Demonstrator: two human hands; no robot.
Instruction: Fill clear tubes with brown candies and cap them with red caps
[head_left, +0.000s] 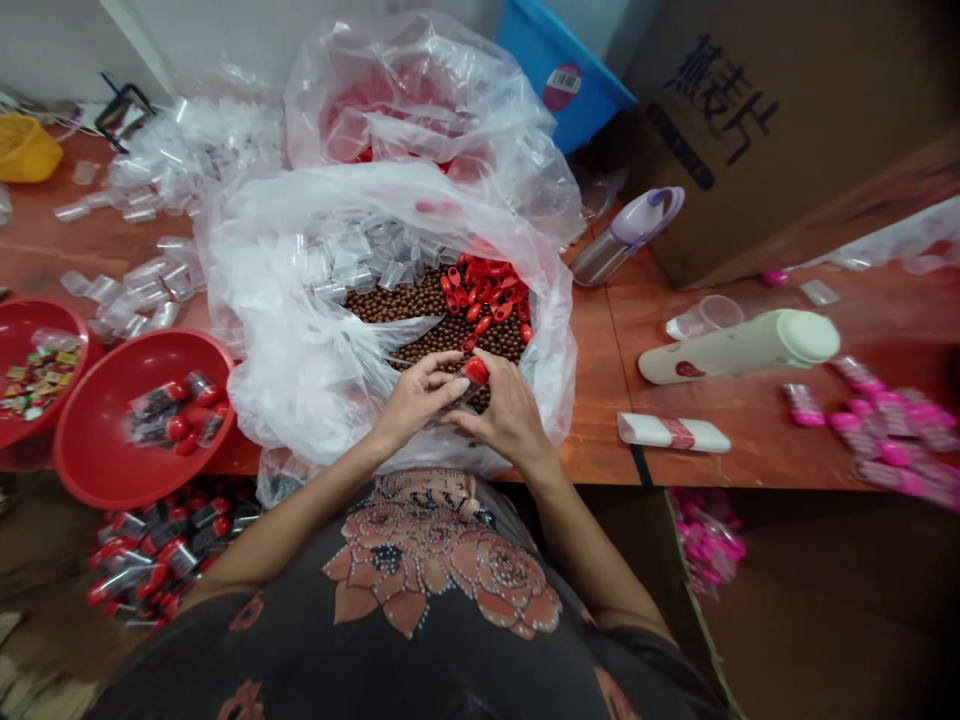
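Note:
Between my two hands, over the near side of a white plastic bag (277,370), is a small container with a red cap (475,371). My left hand (424,395) has its fingers closed around the container's body, which they mostly hide. Wrapped against the red cap from the other side is my right hand (508,408). Brown chocolate balls (409,300) fill the bag below. On them lie red spoon-shaped pieces (491,285) at the right and clear plastic tubes (367,250) at the back left.
At left, a red bowl (90,440) holds several capped containers; more red-capped ones (165,560) lie below the table edge. Loose clear tubes (150,290) spread behind. Right of the bag are a lilac-lidded bottle (626,235), a pale green bottle (739,347) and a cardboard box (735,120).

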